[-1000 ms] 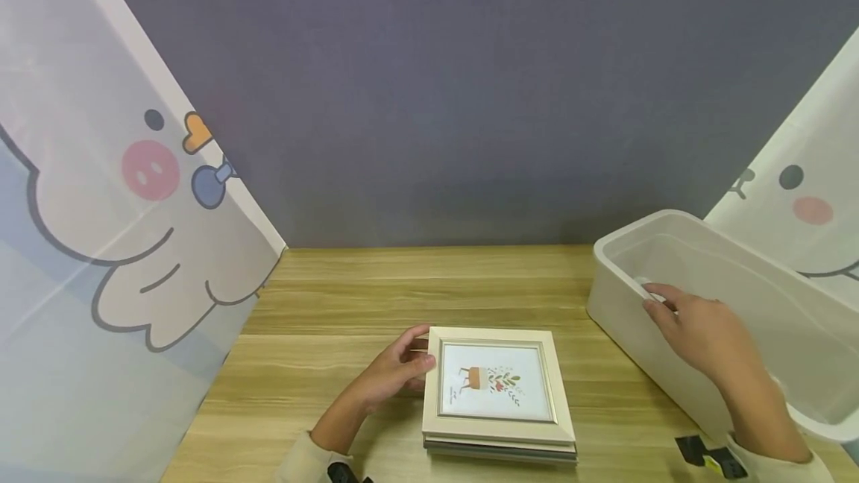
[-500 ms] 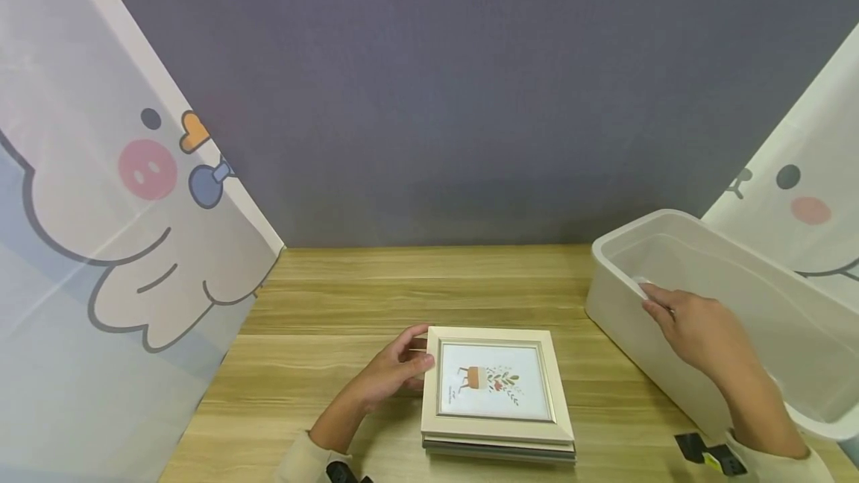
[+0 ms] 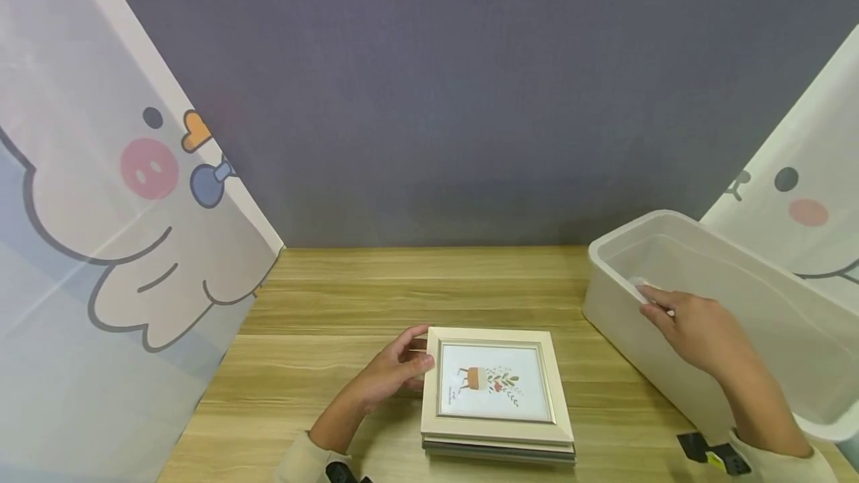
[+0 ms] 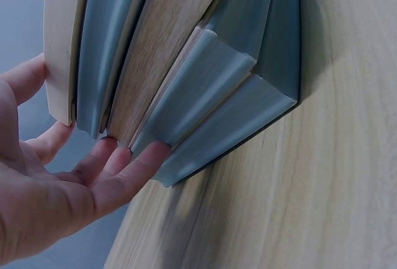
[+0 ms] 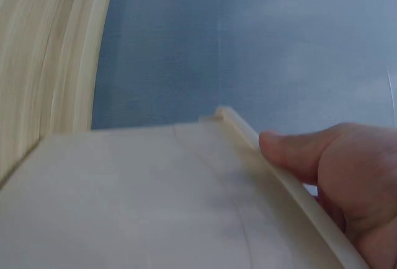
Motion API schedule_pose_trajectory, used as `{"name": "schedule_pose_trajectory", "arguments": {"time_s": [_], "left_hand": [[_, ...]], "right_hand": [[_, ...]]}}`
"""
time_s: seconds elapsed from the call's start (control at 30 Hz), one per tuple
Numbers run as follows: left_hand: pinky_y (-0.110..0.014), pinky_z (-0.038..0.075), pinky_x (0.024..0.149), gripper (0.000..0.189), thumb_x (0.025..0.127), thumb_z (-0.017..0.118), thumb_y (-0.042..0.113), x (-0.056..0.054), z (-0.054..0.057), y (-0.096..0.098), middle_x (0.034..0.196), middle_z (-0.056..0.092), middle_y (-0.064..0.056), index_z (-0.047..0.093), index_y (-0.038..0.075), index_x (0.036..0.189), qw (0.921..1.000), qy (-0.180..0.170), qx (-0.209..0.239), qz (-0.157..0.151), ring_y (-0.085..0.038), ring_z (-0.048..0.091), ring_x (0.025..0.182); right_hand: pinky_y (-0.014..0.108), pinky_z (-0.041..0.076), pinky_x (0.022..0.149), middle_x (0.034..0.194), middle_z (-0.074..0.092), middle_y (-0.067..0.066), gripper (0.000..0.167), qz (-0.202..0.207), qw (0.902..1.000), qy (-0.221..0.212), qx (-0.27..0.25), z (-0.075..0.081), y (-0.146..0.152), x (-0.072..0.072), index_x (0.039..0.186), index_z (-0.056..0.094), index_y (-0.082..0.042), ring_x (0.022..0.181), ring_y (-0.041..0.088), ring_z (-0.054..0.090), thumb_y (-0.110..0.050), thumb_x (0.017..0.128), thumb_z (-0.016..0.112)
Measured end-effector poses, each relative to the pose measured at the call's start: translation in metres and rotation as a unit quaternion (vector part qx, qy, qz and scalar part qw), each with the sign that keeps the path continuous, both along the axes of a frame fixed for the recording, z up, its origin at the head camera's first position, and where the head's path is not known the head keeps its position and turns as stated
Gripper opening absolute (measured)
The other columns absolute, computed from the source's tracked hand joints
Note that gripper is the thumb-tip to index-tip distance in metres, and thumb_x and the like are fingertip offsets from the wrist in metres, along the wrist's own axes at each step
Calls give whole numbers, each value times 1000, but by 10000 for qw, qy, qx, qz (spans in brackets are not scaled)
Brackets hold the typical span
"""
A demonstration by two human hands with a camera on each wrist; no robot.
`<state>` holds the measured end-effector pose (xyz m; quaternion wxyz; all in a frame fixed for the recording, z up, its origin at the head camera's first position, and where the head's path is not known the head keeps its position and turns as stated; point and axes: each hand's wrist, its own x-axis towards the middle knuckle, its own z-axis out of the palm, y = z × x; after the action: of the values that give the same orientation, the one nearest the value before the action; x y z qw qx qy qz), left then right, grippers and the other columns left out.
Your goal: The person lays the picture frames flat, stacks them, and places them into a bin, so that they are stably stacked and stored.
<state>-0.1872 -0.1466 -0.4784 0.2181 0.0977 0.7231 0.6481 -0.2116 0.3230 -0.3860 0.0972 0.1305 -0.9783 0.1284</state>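
A stack of picture frames (image 3: 496,386) lies flat on the table, a cream one with a plant print on top. In the left wrist view, the edges of a cream frame (image 4: 61,46), a wood-grained frame (image 4: 158,39) and blue-grey frames (image 4: 198,89) show. My left hand (image 3: 396,371) touches the stack's left side, its thumb at the top frame's edge and its fingertips spread along the lower ones. At the right, my right hand (image 3: 701,330) grips the near rim of a white plastic bin (image 3: 631,326), thumb outside; its fingers are partly hidden behind the rim.
The wood-grain table (image 3: 322,304) ends at a grey back panel (image 3: 429,95). Cartoon-printed sheets stand at the left (image 3: 80,244) and behind the bin at the right (image 3: 815,155). The bin stands at the table's right side, apart from the frames.
The white bin, with my right hand on its rim, has shifted very slightly left. My left hand and the frame stack look the same.
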Motion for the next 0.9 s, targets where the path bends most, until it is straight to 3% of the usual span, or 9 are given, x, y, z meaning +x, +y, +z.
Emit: {"name": "schedule_pose_trajectory", "arguments": {"time_s": [0.1,0.17,0.23,0.33,0.47,0.6,0.9], "left_hand": [[-46,59,91,68,101,64,28,0,-1,-1,145,43,-27,31,12,158,10000,23,-21,11,-27,55,122],[-45,59,91,68,101,64,28,0,-1,-1,145,43,-27,31,12,158,10000,33,-44,17,-27,55,122],[-46,59,91,69,101,64,28,-1,-1,-1,145,42,-27,30,11,158,10000,42,-36,8,-27,55,122],[-46,59,92,70,101,64,28,-1,-1,-1,146,42,-27,28,10,159,10000,38,-29,-5,-26,55,122],[-45,59,92,71,102,64,29,0,-1,0,146,43,-27,27,9,159,10000,53,-44,-16,-26,55,122],[-45,59,91,72,101,64,29,0,-2,0,146,43,-27,27,9,159,10000,63,-69,-3,-28,55,123],[-47,59,92,71,102,64,29,-1,-4,0,146,43,-26,27,11,160,10000,30,-79,4,-28,54,123]], "right_hand": [[54,52,70,103,73,28,39,126,9997,-160,-143,2,-2,-1,132,67,-5,88,40,68,-28,100,65],[53,52,73,105,74,26,39,239,9990,-277,-241,3,-4,-1,133,67,-7,91,38,68,-30,101,64],[61,52,82,120,71,26,38,370,9985,-260,-316,4,-7,-2,131,69,-7,106,46,68,-29,101,64],[61,52,85,118,72,25,35,523,9979,-181,-343,5,-11,-3,129,70,-6,108,48,67,-26,100,65],[49,55,76,111,76,20,32,716,9971,40,-254,4,-14,-7,125,73,-8,94,31,70,-23,98,69],[33,48,65,104,78,13,30,935,9952,180,-224,3,-14,-13,122,75,-9,79,12,59,-20,94,73],[35,56,69,102,79,7,28,1349,9897,446,-151,4,-10,-21,117,77,-10,88,14,69,-16,90,76]]}}
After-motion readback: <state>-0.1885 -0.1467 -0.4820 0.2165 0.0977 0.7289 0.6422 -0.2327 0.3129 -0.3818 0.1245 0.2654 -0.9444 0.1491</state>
